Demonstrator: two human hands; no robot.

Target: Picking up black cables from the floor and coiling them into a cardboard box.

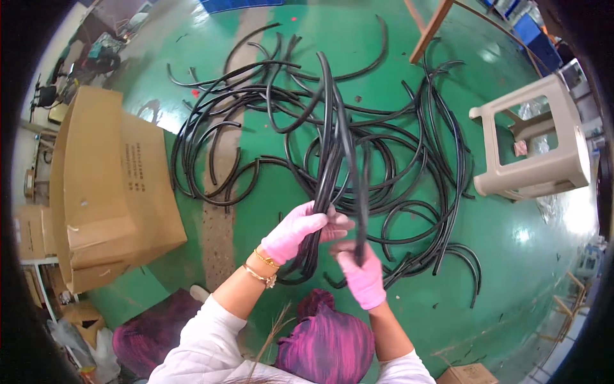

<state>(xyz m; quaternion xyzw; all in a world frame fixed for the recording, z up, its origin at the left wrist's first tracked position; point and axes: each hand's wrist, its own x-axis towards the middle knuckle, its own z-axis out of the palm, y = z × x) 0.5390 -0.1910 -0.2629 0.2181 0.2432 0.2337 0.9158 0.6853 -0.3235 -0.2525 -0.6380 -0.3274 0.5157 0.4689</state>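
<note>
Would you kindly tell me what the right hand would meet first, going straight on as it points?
Probably the left hand, just ahead of the right hand in the picture, though depth is unclear.

The fingers of our right hand (363,278) blur, and so does the black tube (362,205) in it. Our left hand (295,233) hides a stretch of the bundle of black tubes (327,160) it grips, so we cannot count them. The view's upper edge cuts off a blue container (240,5); its lower edge crops a small cardboard box (468,375) and our white sleeves (211,339). Red specks (195,93) on the green floor (422,333) are too small to identify.
</note>
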